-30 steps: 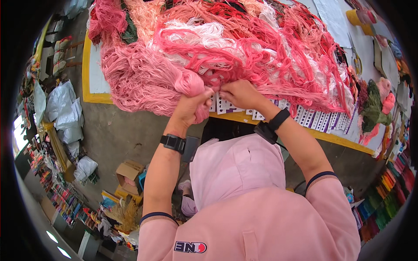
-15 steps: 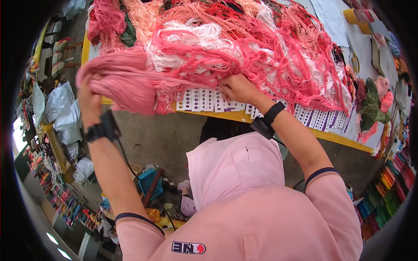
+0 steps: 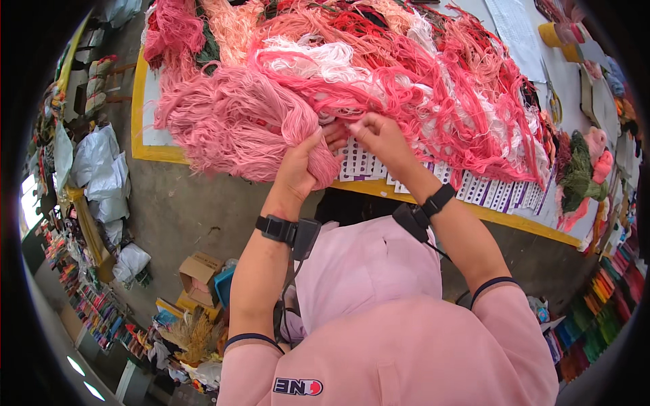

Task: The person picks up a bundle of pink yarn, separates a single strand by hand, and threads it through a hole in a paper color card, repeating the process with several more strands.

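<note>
My left hand (image 3: 296, 167) is closed around the gathered end of a thick dusty-pink yarn skein (image 3: 233, 122), whose loose loops spread left over the table corner. Close beside it, my right hand (image 3: 384, 141) has thumb and forefinger pinched together; what lies between their tips is too small to make out. Behind both hands is a large tangled heap of pink and white yarn (image 3: 440, 111). White cards with rows of dark holes (image 3: 487, 188) stick out from beneath the heap along the near edge.
The table has a yellow edge (image 3: 159, 152). Scissors (image 3: 554, 103) and a green yarn bundle (image 3: 577, 172) lie toward its right side. White plastic bags (image 3: 101, 172) hang at the left. An open cardboard box (image 3: 201, 274) is on the floor.
My left hand has come rightward from the far left with the skein, close to my right hand. The skein's loops now spread out on the table. My right hand has shifted slightly right.
</note>
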Motion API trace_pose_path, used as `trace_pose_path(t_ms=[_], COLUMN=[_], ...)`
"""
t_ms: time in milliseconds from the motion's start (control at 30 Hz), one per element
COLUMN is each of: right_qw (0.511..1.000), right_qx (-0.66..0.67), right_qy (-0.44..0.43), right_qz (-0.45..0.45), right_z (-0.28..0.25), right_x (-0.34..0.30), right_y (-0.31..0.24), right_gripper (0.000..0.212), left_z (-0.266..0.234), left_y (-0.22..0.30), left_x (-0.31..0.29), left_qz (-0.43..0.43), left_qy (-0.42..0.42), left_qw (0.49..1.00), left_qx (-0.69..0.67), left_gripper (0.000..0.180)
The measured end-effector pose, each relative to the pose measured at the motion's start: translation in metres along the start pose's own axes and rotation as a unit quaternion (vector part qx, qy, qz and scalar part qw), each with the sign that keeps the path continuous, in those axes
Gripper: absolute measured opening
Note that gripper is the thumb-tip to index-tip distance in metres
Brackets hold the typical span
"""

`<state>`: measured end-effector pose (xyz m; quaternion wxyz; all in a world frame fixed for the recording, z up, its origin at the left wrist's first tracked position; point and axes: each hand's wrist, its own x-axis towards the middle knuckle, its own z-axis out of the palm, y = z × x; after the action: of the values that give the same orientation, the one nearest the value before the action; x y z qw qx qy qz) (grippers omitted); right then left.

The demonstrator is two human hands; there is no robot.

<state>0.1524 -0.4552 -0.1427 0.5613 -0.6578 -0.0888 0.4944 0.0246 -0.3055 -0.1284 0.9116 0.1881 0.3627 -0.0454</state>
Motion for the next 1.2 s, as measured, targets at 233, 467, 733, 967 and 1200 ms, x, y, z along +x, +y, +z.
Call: trace_pose_path(t_ms=[233, 467, 733, 967, 1200], right_qw=[0.987, 0.989, 0.997, 0.991, 0.991], right_qx=[0.133, 0.119, 0.018, 0.083, 0.116], right_qy=[-0.094, -0.08, -0.07, -0.103, -0.071], right_qz=[0.011, 0.035, 0.021, 0.004, -0.004], right_z=[0.024, 0.017, 0.02, 0.017, 0.024], right_x=[-0.016, -0.032, -0.03, -0.03, -0.028], right_y=[-0.003, -0.011, -0.011, -0.009, -0.004], right_gripper=[0.015, 0.013, 0.013, 0.013, 0.014], left_z=[0.006, -0.001, 0.008, 0.012, 0.011], left_y=[0.004, 0.008, 0.004, 0.012, 0.011], left_x=[-0.008, -0.012, -0.01, -0.015, -0.013], left_qz=[0.005, 0.006, 0.036, 0.016, 0.021], left_qy=[-0.01, -0.001, 0.005, -0.019, -0.002], left_qw=[1.0, 0.999, 0.998, 0.999, 0.999], left_qx=[0.003, 0.034, 0.052, 0.036, 0.024], left_gripper=[0.045, 0.045, 0.051, 0.047, 0.044])
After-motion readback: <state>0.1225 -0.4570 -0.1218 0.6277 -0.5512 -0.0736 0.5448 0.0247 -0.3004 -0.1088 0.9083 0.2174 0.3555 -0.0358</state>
